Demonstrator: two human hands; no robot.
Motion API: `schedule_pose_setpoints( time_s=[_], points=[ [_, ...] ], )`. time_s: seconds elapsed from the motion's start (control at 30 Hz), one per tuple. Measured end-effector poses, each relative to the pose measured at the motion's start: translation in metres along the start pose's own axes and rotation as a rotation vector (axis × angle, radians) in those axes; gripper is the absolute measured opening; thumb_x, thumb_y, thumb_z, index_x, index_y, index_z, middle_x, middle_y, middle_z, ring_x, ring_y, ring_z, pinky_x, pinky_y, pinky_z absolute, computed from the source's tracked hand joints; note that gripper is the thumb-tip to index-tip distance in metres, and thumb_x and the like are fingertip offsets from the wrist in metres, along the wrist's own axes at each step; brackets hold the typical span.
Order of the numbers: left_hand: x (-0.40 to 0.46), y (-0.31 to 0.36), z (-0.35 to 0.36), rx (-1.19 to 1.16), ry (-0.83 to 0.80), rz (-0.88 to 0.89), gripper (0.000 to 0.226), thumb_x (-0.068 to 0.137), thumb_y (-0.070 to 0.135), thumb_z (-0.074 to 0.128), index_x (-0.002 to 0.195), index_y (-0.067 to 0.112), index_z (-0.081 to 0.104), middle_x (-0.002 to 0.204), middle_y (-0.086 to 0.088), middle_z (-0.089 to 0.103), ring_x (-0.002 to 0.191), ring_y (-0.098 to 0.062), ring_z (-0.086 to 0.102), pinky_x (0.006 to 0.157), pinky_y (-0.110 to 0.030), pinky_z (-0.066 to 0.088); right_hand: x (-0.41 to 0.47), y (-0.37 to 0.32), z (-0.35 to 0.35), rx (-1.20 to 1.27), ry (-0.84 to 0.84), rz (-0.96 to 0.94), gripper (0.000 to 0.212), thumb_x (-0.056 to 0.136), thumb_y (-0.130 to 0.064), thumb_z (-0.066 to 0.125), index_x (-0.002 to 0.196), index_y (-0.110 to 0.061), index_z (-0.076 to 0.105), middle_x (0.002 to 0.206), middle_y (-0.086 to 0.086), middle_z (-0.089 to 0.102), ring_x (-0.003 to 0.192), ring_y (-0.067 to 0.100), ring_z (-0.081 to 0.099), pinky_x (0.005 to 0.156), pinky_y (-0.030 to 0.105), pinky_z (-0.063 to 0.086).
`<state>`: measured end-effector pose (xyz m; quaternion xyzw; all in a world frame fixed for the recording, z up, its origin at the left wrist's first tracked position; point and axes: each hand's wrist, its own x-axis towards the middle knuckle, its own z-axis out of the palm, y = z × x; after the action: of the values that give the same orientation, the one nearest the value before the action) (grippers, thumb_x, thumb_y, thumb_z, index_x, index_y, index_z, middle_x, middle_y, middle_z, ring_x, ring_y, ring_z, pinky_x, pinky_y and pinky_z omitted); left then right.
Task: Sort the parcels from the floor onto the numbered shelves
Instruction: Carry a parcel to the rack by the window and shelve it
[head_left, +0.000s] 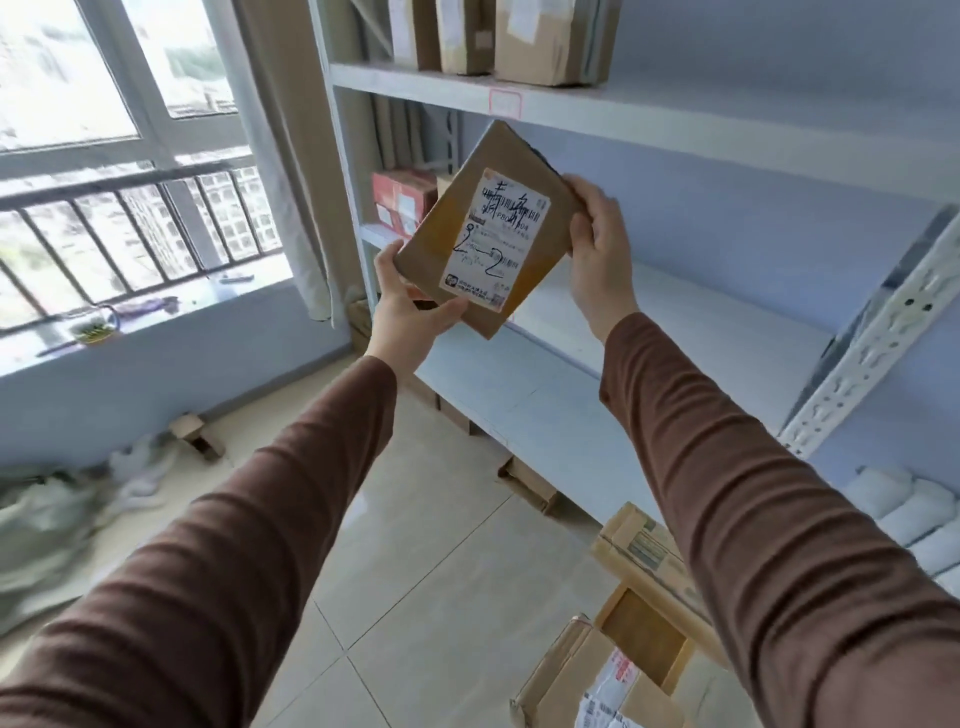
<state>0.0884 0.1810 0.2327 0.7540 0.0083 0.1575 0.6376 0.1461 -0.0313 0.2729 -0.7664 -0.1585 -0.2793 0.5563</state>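
I hold a flat brown cardboard parcel (485, 228) in the air in front of the white shelf unit. Its white label faces me, with "2-2" handwritten in black marker. My left hand (410, 312) grips its lower left corner and my right hand (597, 244) grips its right edge. The parcel is tilted, above the front edge of the middle shelf board (649, 338). A pink-edged number tag (505, 103) sits on the edge of the upper shelf (675, 111); its number is unreadable.
Several brown parcels (540, 41) stand on the upper shelf. A red-and-white box (402, 200) sits at the left end of the middle level. More cardboard boxes (623, 623) lie on the tiled floor at lower right, and bags (47, 525) lie under the window.
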Motion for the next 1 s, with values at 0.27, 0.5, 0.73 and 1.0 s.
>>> schedule_pose_setpoints(
  time_s=[0.27,0.5,0.73,1.0],
  points=[
    [0.027,-0.009,-0.072,-0.051,0.091,0.016,0.06,0.089,0.007,0.076,0.13,0.021,0.034,0.124,0.002,0.06,0.106,-0.023,0.071,0.08,-0.04,0.065,0.012,-0.025,0.089,0.093,-0.027,-0.04,0.036,0.104,-0.021,0.037,0.134,-0.024,0.057,0.134,0.011,0.054,0.121,0.021,0.055,0.1,0.026,0.051],
    [0.048,-0.035,-0.125,0.06,0.098,0.062,0.073,0.083,0.015,0.084,0.139,0.03,0.041,0.135,0.005,0.05,0.122,-0.022,0.062,0.09,-0.037,0.062,0.009,-0.029,0.145,0.181,-0.061,0.049,0.037,0.096,-0.05,0.053,0.131,-0.062,0.043,0.143,0.006,0.056,0.129,0.03,0.059,0.102,0.05,0.052],
    [0.054,-0.058,-0.177,0.079,0.126,0.056,0.082,0.083,0.021,0.084,0.153,0.033,0.043,0.137,-0.001,0.044,0.127,-0.015,0.052,0.099,-0.018,0.053,-0.006,-0.045,0.212,0.362,-0.176,0.288,0.044,0.099,-0.02,0.067,0.135,-0.004,0.049,0.13,0.011,0.069,0.119,0.021,0.067,0.099,0.04,0.057],
    [0.019,-0.094,-0.306,0.085,0.339,-0.074,0.083,0.083,0.027,0.084,0.154,0.034,0.041,0.131,-0.001,0.044,0.122,-0.011,0.054,0.111,-0.035,0.048,-0.07,-0.078,0.353,0.445,-0.53,0.281,0.071,0.095,-0.045,0.067,0.157,-0.031,0.035,0.141,-0.001,0.064,0.123,0.018,0.066,0.102,0.046,0.056]
  ],
)
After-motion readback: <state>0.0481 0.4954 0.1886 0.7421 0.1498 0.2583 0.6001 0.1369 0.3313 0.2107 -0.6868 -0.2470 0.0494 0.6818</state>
